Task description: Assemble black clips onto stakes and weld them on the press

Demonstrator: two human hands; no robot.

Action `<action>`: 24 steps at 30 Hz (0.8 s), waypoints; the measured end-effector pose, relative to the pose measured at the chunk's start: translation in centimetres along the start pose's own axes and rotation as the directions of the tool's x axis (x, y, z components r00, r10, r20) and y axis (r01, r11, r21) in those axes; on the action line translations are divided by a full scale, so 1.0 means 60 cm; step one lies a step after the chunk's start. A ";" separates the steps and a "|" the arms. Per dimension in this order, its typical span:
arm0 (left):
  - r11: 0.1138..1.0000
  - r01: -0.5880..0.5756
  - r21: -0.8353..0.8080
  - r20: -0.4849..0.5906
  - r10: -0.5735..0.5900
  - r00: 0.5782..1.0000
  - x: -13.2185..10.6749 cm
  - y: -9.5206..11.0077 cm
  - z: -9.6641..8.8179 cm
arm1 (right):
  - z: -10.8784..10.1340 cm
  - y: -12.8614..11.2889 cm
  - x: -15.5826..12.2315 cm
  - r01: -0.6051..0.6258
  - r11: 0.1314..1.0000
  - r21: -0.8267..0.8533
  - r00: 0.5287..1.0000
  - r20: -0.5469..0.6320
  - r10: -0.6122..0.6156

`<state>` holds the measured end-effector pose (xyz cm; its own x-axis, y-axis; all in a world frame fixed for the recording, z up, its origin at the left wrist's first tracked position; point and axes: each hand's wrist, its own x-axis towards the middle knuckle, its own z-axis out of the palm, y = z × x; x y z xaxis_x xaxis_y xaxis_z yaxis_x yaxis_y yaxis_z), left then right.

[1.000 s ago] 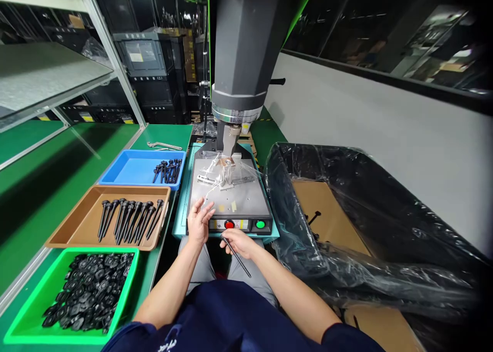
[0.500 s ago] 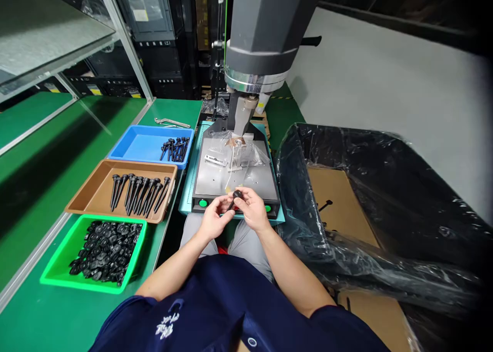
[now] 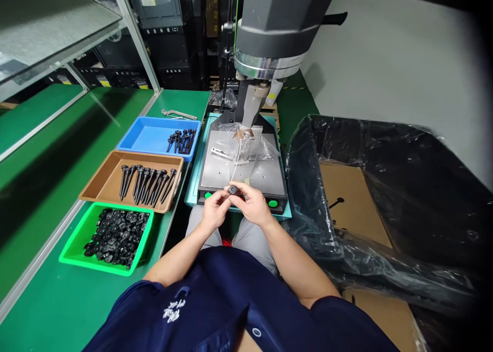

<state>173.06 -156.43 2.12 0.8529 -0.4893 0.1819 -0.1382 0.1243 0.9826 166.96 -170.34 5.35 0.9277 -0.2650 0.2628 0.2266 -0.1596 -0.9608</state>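
Note:
Both of my hands meet in front of the press machine's control panel [image 3: 241, 200]. My left hand [image 3: 213, 211] and my right hand [image 3: 252, 204] pinch a black stake [image 3: 232, 190] between their fingertips, its round head pointing up at me. The stake's shaft is hidden behind my fingers. Behind my hands lies the grey metal work plate [image 3: 246, 170], with a plastic-wrapped fixture [image 3: 242, 139] under the press head [image 3: 252, 103].
On the green bench to the left stand a blue tray [image 3: 152, 135] with a few black stakes, a brown tray [image 3: 103, 185] with a row of stakes, and a green tray [image 3: 77, 244] of small black caps. A cardboard box lined with black plastic [image 3: 346, 188] is at right.
My left hand left the work plate and joined my right hand at the stake. The stake was turned from lying slanted to head up. The view shifted down and nearer.

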 end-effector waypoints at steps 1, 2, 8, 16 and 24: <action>1.000 0.007 0.005 0.000 -0.007 1.000 -0.002 -0.001 0.000 | 0.002 0.001 0.002 -0.005 1.000 0.015 1.000 -0.012 0.005; 1.000 0.015 0.011 -0.001 -0.015 1.000 -0.004 -0.001 -0.001 | 0.006 0.003 0.004 -0.009 0.999 0.038 1.000 -0.030 0.010; 0.995 0.101 0.016 0.020 -0.101 0.995 -0.036 0.001 -0.010 | 0.033 0.016 0.004 -0.065 0.990 0.125 0.988 -0.134 0.082; 0.963 0.224 0.151 -0.038 -0.221 0.975 -0.089 0.084 -0.099 | 0.055 0.033 0.009 -0.133 0.950 0.281 0.975 0.210 0.075; 0.815 0.270 0.513 -0.560 0.079 0.825 0.013 0.178 -0.394 | 0.047 0.050 -0.017 -0.238 0.938 0.252 0.952 0.254 0.174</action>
<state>184.15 -135.04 11.86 0.9743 0.0898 0.2066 -0.1407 -0.4734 0.8696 167.54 -167.87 1.94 0.9974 -0.0386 0.0609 0.0662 0.1535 -0.9859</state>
